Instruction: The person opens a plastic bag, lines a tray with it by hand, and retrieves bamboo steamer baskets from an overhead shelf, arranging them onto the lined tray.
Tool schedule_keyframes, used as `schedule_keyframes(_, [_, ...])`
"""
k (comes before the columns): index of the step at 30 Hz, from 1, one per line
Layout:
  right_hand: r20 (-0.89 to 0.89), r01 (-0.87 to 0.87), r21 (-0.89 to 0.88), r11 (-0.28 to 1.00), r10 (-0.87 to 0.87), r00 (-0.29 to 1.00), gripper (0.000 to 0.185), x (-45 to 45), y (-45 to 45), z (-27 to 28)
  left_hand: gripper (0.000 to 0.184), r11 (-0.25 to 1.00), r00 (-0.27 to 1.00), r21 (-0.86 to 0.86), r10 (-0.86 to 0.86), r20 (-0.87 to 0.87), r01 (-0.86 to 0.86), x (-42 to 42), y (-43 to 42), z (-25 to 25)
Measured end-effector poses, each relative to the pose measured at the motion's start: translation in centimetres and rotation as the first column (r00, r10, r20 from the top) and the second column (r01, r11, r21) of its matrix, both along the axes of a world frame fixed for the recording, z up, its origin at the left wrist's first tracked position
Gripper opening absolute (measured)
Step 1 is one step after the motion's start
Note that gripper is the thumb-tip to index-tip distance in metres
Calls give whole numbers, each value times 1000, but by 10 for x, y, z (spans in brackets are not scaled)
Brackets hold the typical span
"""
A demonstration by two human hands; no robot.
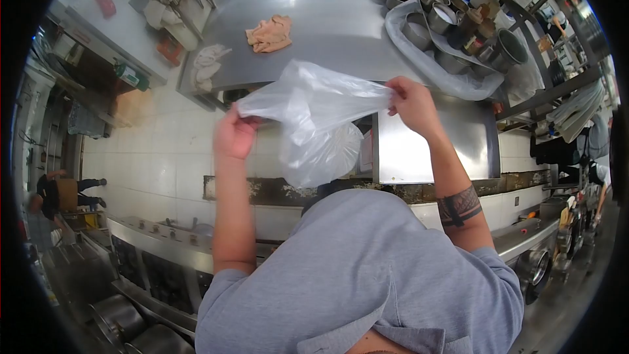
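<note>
A clear plastic bag hangs in front of my chest, its top stretched wide between my hands. My left hand pinches one corner of it. The opposite corner is gripped between the thumb and fingers of my right hand. The lower part of the bag bulges out below; whether anything is inside cannot be made out. Beyond the bag, a crumpled peach-coloured cloth lies on the steel table. A white cloth rests at the table's left corner.
Metal containers with food and bottles crowd the table's right side, partly wrapped in plastic. A lower steel surface is at the right. Stoves stand at the lower left. A person with a box is at the far left.
</note>
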State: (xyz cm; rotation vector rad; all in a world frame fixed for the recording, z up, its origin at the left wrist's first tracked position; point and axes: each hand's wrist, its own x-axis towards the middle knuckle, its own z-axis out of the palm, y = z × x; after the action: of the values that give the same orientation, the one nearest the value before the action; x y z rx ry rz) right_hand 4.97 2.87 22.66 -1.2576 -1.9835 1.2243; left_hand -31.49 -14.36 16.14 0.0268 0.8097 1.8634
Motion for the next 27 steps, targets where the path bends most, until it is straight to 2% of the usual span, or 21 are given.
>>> schedule_keyframes(1, [-3,2,0,1000,-2,1000,17,8,2,1,27,1000,1000,0,-2,-3,2,-9,-3,2])
schedule_keyframes(3, [76,118,35,992,-120,990,16,22,7,3,27,991,991,-38,131,35,-129,-29,-10,6])
schedule_keyframes(7, [62,185,61,981,-189,980,17,23,1,-6,28,999,1000,-51,11,-29,-13,-30,-13,19])
schedule_keyframes(8, [-72,211,-70,975,-216,974,20,20,3,-14,26,973,987,166,-151,-57,159,-54,-17,-15])
schedule_keyframes(10, [-392,147,-489,860,-367,843,28,13,6,-19,20,907,891,62,-393,-226,416,-12,-18,17])
schedule_keyframes(11, [-506,43,-645,763,-468,724,32,12,6,-22,29,845,654,-209,-518,-552,493,13,-18,32])
schedule_keyframes(12, [-519,-31,-714,700,-498,694,35,10,9,-33,48,786,325,-376,-566,-758,491,35,-19,37])
schedule_keyframes(13, [-527,-108,-769,630,-529,665,38,9,11,-43,51,697,98,-515,-636,-765,499,51,-21,46])
schedule_keyframes(14, [-498,-83,-791,606,-559,663,43,1,7,-45,45,608,-116,-674,-701,-704,419,66,-20,59])
schedule_keyframes(15, [-502,-107,-807,580,-581,641,50,-8,-3,-33,38,645,-82,-653,-684,-725,397,64,-17,36])
schedule_keyframes(16, [-470,-97,-797,596,-511,720,52,-4,-3,-42,33,679,-46,-632,-666,-744,374,57,-13,6])
schedule_keyframes(18, [-408,-119,-774,623,-346,845,57,3,-5,-40,19,754,229,-619,-657,-718,221,43,-8,-10])
schedule_keyframes(19, [-381,-150,-762,630,-249,890,58,6,-10,-26,19,761,219,-608,-648,-729,228,31,-7,-25])
schedule_keyframes(20, [-427,-254,-743,619,-146,892,41,14,-11,-22,16,823,266,-567,-553,-790,29,17,-7,-41])
schedule_keyframes(21, [-428,-251,-736,628,-144,892,41,17,-14,-17,15,844,296,-506,-445,-845,-175,11,-5,-48])
schedule_keyframes(22, [-389,-269,-631,728,2,921,34,19,-17,-14,15,849,298,-499,-438,-848,-174,17,-2,-28])
schedule_keyframes(23, [-323,-300,-514,804,143,935,36,22,-17,-11,14,876,498,-438,-293,-816,-202,22,-4,-5])
schedule_keyframes(24, [-217,-211,-466,859,120,969,40,23,-12,-11,13,891,668,-382,-131,-733,-245,26,-5,9])
schedule_keyframes(25, [-214,-213,-465,859,124,969,40,26,-9,-10,13,891,671,-381,-127,-731,-247,20,-5,1])
schedule_keyframes(27, [-130,-261,-359,896,228,965,39,31,-2,-5,24,939,810,-326,-108,-577,-107,-4,-3,-33])
